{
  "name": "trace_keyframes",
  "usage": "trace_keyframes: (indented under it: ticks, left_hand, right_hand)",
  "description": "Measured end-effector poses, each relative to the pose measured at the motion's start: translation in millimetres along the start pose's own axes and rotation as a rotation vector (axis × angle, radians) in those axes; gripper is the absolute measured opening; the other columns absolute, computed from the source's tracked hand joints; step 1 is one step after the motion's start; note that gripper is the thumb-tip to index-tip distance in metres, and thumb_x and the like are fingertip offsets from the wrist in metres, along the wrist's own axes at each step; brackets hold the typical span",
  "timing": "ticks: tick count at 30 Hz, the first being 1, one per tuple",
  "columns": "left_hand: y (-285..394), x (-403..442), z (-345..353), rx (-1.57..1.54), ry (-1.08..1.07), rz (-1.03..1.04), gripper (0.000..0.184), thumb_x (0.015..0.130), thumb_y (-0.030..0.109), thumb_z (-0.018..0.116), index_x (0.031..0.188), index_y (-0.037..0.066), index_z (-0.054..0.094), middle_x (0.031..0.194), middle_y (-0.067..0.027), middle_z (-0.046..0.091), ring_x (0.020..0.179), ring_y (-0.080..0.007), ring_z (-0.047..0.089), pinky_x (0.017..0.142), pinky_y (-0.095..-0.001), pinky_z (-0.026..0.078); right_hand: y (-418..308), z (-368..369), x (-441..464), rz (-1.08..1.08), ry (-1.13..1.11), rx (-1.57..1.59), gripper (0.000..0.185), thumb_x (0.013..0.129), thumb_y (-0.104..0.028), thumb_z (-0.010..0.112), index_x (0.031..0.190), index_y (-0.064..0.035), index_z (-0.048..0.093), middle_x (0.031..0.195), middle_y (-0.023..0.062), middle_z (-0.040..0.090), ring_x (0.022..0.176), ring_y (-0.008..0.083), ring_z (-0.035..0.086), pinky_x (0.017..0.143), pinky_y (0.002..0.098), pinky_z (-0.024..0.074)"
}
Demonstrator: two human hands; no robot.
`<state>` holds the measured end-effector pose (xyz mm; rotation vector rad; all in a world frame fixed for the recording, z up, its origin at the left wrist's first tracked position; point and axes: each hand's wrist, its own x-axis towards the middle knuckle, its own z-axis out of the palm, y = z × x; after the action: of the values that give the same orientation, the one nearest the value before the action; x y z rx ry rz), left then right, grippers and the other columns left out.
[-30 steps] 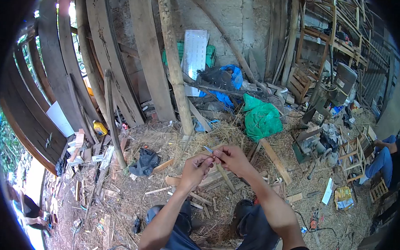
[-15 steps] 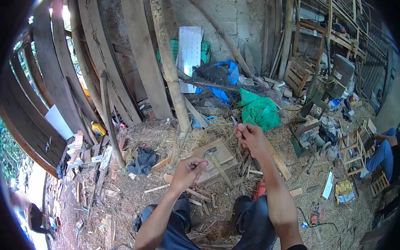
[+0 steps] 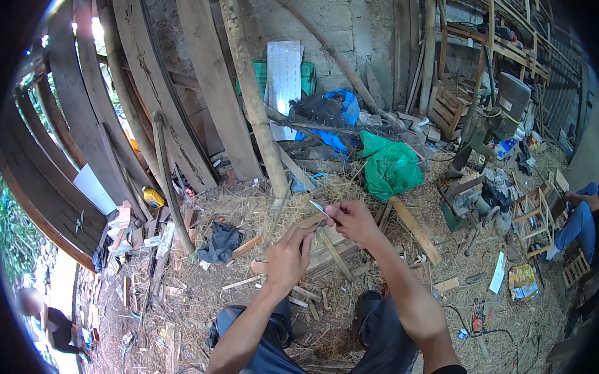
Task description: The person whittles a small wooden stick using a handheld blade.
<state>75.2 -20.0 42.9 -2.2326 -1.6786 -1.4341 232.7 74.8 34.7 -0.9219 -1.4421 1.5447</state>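
I can't read a single word or number from here; markings on the crumpled yellow-and-white bag (image 3: 523, 282), lower right of the frame, and yellow plastic bottle (image 3: 153, 198), left, are too small.

This is a rough workshop shed — leaning planks (image 3: 217, 78), wood scraps (image 3: 446, 285), straw-strewn floor (image 3: 458, 265).

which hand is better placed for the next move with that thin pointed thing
Probably the right hand: it grips the thin pointed thing, tip clear of its fingers. The left hand sits lower, close by.
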Motion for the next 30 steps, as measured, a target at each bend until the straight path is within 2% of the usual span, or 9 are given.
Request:
trace_keyframes:
  ticks: [11, 14, 16, 17, 22, 24, 26, 28, 30]
  left_hand:
    - [-7.1, -0.6, 3.3, 0.010, 0.046, 0.009, 0.004, 0.081, 0.002, 0.061, 0.085, 0.001, 0.060, 0.077, -0.0130, 0.059, 0.062, -0.0291, 0.059, 0.053, -0.0353, 0.044]
    - [-16.2, 0.3, 5.8, -0.031, 0.054, -0.022, 0.005, 0.080, 0.002, 0.062, 0.085, 0.002, 0.060, 0.077, -0.0126, 0.059, 0.061, -0.0293, 0.059, 0.053, -0.0358, 0.044]
    - [-17.9, 2.6, 3.0, -0.034, 0.071, -0.004, 0.006, 0.080, 0.002, 0.062, 0.086, 0.002, 0.060, 0.076, -0.0126, 0.059, 0.062, -0.0296, 0.058, 0.054, -0.0360, 0.045]
    - [-17.7, 1.3, 1.3, -0.036, 0.078, 0.015, 0.006, 0.080, 0.002, 0.062, 0.086, 0.002, 0.060, 0.075, -0.0126, 0.059, 0.063, -0.0299, 0.058, 0.055, -0.0361, 0.045]
    - [-15.2, 1.3, 2.4, -0.025, 0.030, -0.016, 0.007, 0.081, 0.004, 0.061, 0.087, 0.002, 0.059, 0.078, -0.0132, 0.059, 0.068, -0.0327, 0.059, 0.057, -0.0394, 0.046]
    - [-19.3, 1.3, 0.0, -0.044, 0.021, -0.060, 0.007, 0.082, 0.007, 0.060, 0.087, 0.003, 0.059, 0.081, -0.0138, 0.059, 0.070, -0.0352, 0.060, 0.058, -0.0424, 0.047]
    - [-21.1, 2.4, -5.8, -0.063, 0.028, -0.069, 0.007, 0.082, 0.006, 0.060, 0.087, 0.003, 0.059, 0.082, -0.0137, 0.059, 0.072, -0.0347, 0.060, 0.058, -0.0422, 0.047]
    - [-20.6, -0.7, -4.1, -0.048, 0.059, -0.039, 0.007, 0.081, 0.005, 0.061, 0.087, 0.002, 0.060, 0.080, -0.0139, 0.059, 0.066, -0.0334, 0.059, 0.056, -0.0396, 0.046]
    - [-19.3, 2.3, -5.1, -0.037, 0.104, 0.012, 0.008, 0.080, 0.004, 0.063, 0.088, 0.000, 0.061, 0.077, -0.0141, 0.059, 0.061, -0.0320, 0.059, 0.053, -0.0371, 0.045]
  right_hand:
    - [-6.1, 6.9, 0.9, 0.020, -0.084, 0.001, 0.026, 0.091, -0.023, 0.057, 0.076, -0.0017, 0.058, 0.062, -0.0016, 0.054, 0.043, 0.0022, 0.035, 0.038, 0.0205, 0.0257]
    - [-2.1, 20.9, -1.9, -0.146, -0.094, -0.272, 0.027, 0.091, -0.023, 0.056, 0.074, -0.0021, 0.058, 0.061, -0.0018, 0.054, 0.043, 0.0020, 0.035, 0.038, 0.0210, 0.0261]
    - [-0.6, 21.3, 0.9, -0.196, 0.022, -0.293, 0.024, 0.089, -0.020, 0.058, 0.075, -0.0013, 0.063, 0.062, 0.0009, 0.058, 0.050, 0.0049, 0.046, 0.045, 0.0215, 0.0367]
    - [-1.0, 7.4, 6.8, -0.044, 0.007, -0.116, 0.023, 0.089, -0.018, 0.058, 0.075, -0.0010, 0.063, 0.062, 0.0008, 0.058, 0.049, 0.0048, 0.045, 0.045, 0.0216, 0.0362]
    - [2.7, 8.9, 7.8, -0.039, -0.023, 0.026, 0.023, 0.089, -0.018, 0.058, 0.074, -0.0006, 0.062, 0.059, -0.0005, 0.055, 0.046, 0.0055, 0.044, 0.042, 0.0222, 0.0341]
    - [11.4, 22.0, 9.3, -0.240, -0.017, -0.277, 0.023, 0.090, -0.018, 0.057, 0.077, 0.0003, 0.062, 0.058, -0.0010, 0.054, 0.045, 0.0051, 0.043, 0.040, 0.0217, 0.0314]
    - [5.1, 28.8, 9.6, -0.219, -0.095, -0.341, 0.023, 0.090, -0.018, 0.057, 0.079, 0.0011, 0.061, 0.057, -0.0014, 0.053, 0.045, 0.0051, 0.042, 0.041, 0.0208, 0.0307]
    - [-0.5, 16.3, 15.4, -0.089, 0.041, -0.034, 0.025, 0.091, -0.019, 0.056, 0.077, 0.0005, 0.061, 0.056, -0.0019, 0.051, 0.044, 0.0053, 0.041, 0.042, 0.0208, 0.0313]
    - [3.0, 14.6, 15.5, -0.086, -0.004, -0.015, 0.023, 0.091, -0.018, 0.056, 0.080, 0.0009, 0.061, 0.058, -0.0021, 0.052, 0.046, 0.0048, 0.041, 0.043, 0.0203, 0.0321]
